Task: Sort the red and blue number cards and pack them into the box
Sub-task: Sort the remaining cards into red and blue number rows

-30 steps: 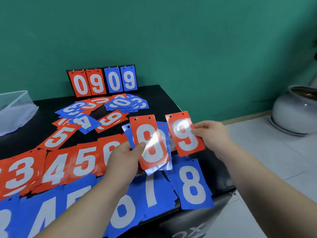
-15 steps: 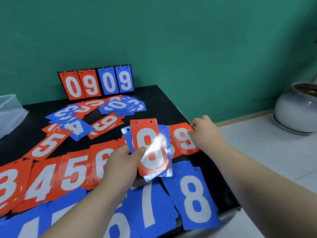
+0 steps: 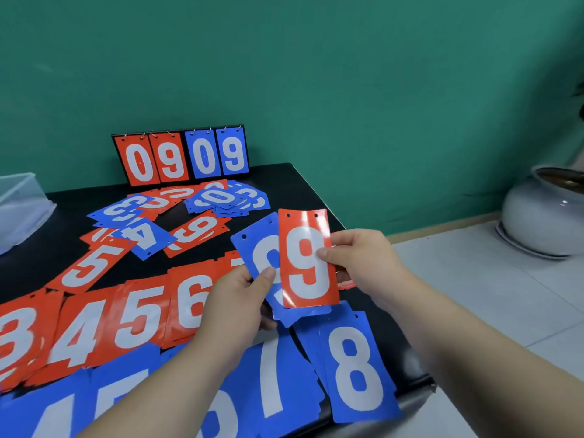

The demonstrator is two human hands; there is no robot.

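On the black table [image 3: 309, 184], a red 9 [image 3: 308, 263] is pinched by the right hand [image 3: 363, 263] and blue 9s [image 3: 256, 248] are gripped by the left hand [image 3: 240, 298], while loose cards [image 3: 189, 210] beyond the fingers are left unsorted and the box [image 3: 22, 203] seemingly unfilled.

The red 9 card [image 3: 308, 260] pinched in my right hand [image 3: 363, 263] covers half the digit on the blue card [image 3: 257, 248] in my left hand [image 3: 235, 298]. The clear box [image 3: 22, 207] runs off the left edge, and the nearest blue cards [image 3: 142, 361] are cut by the bottom edge.
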